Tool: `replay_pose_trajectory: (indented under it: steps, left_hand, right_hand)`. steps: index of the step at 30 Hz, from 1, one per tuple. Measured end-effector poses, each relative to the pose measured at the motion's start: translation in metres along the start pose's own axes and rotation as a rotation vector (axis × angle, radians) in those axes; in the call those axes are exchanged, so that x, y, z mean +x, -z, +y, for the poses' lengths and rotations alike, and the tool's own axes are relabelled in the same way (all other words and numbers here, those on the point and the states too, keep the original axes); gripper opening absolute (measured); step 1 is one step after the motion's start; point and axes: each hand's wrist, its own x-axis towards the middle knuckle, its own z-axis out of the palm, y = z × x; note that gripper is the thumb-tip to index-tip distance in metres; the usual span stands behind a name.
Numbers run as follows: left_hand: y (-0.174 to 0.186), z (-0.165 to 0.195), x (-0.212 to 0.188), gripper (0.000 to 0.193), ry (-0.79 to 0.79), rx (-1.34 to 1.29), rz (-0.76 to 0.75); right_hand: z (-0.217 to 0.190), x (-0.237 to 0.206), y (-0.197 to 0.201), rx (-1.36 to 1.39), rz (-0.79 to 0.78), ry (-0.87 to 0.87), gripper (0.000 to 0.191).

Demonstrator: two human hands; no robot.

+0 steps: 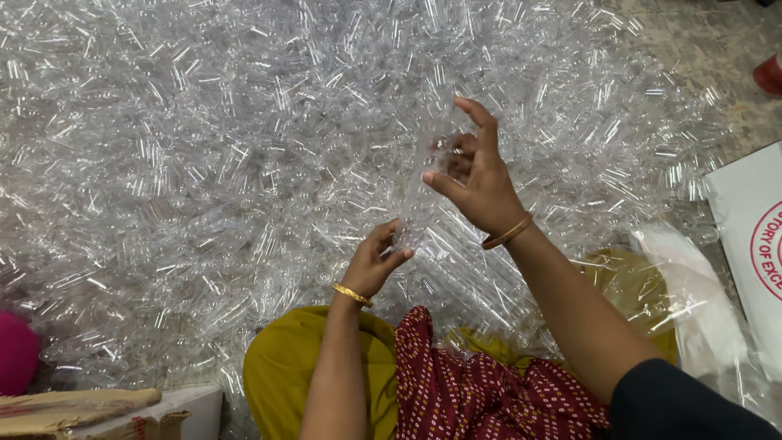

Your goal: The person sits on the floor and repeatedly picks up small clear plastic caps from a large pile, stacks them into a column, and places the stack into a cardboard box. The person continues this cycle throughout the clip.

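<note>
A huge heap of small clear plastic bottles covers the floor in front of me. Between my hands I hold a stack of clear bottles nested into a tilted column. My left hand grips its lower end. My right hand pinches its upper end, index finger raised. Both wrists wear a gold bangle.
My lap in yellow and dark red dotted cloth fills the bottom centre. A white carton and a clear plastic bag lie at the right. Brown cardboard and a pink object sit at the lower left. A red object shows far right.
</note>
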Motion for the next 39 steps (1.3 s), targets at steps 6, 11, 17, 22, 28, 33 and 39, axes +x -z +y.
replay_pose_trajectory:
  steps: [6, 11, 17, 22, 28, 33, 39]
  left_hand:
    - [0.001, 0.001, 0.006, 0.064, -0.064, 0.031, 0.057]
    - [0.0, -0.005, 0.012, 0.064, -0.185, 0.023, 0.035]
    - [0.004, -0.029, 0.012, 0.063, -0.125, -0.452, 0.034]
    - [0.002, -0.057, 0.022, 0.037, 0.201, -0.281, 0.172]
    - [0.003, -0.075, 0.024, 0.021, 0.254, -0.262, 0.193]
    - [0.011, -0.072, 0.024, 0.019, 0.325, -0.439, 0.125]
    - [0.01, -0.065, 0.021, 0.019, 0.446, -0.436, 0.052]
  right_hand:
    - [0.038, -0.009, 0.008, 0.245, -0.194, 0.016, 0.101]
    - [0.074, -0.035, -0.026, -0.112, -0.438, -0.345, 0.119]
    - [0.104, -0.055, -0.048, 0.179, -0.352, -0.399, 0.075]
    - [0.104, -0.048, -0.037, 0.132, -0.294, -0.482, 0.074]
    - [0.094, -0.042, -0.035, 0.265, -0.252, -0.595, 0.075]
    - [0.093, -0.041, -0.03, 0.351, -0.276, -0.607, 0.073]
    - [0.085, -0.044, -0.024, 0.411, -0.357, -0.606, 0.072]
